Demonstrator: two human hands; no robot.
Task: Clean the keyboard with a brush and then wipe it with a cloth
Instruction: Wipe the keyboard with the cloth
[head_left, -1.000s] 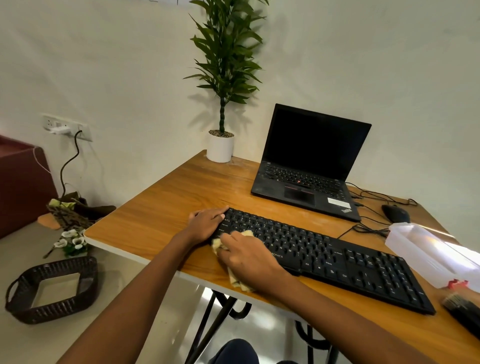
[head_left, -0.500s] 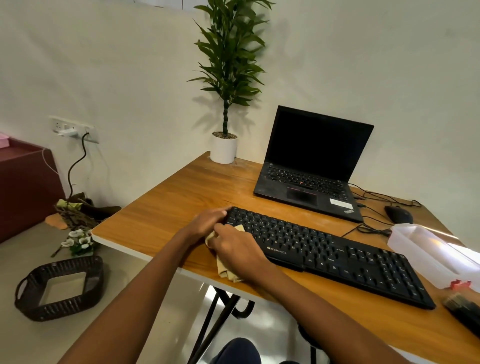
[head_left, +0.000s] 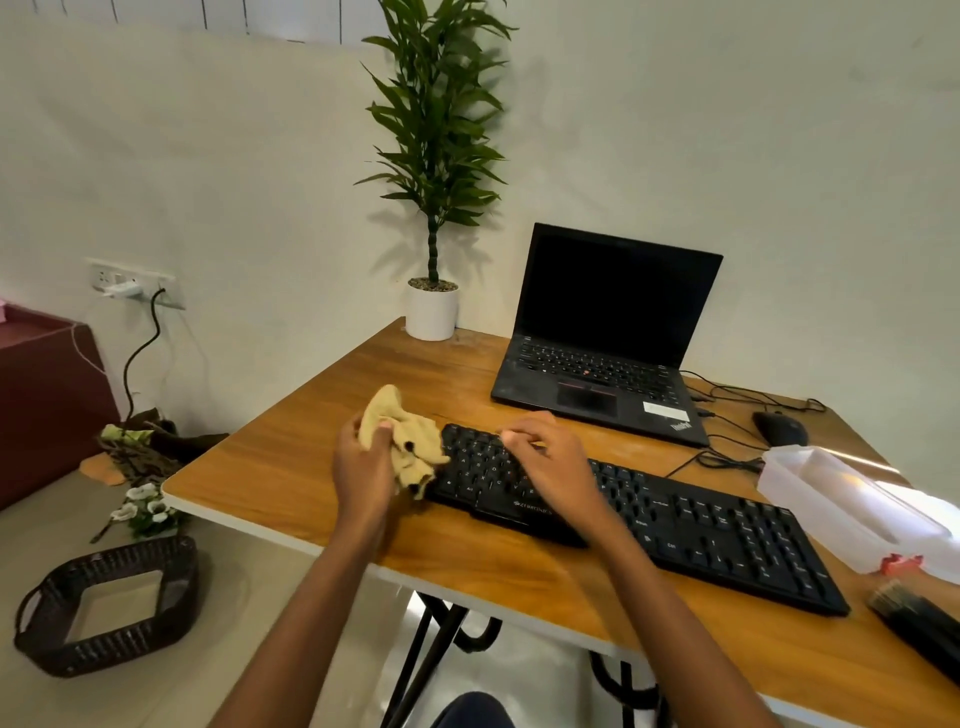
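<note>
Warm brown wooden desk (head_left: 509, 587) carries all the work. Nearest to me, past the right end of the long black keyboard (head_left: 727, 540), lies the dark bristle brush (head_left: 924, 629). It is set aside there, so I judge the brushing finished and the wiping in hand.

My right hand (head_left: 550, 462) is over the left half of the keyboard, with the fingers loosely bent and nothing in them. I think it is there to keep the keyboard from sliding, but whether it really touches the keys I cannot tell.

My left hand (head_left: 363, 467) is just beside the keyboard's left end and grips the crumpled beige cloth (head_left: 410, 441). The cloth is bunched, probably so that a fresh part can face the keys, and a lower fold hangs over the keyboard's corner. Behind the keyboard stands the open black laptop (head_left: 608, 353), out of the way.
</note>
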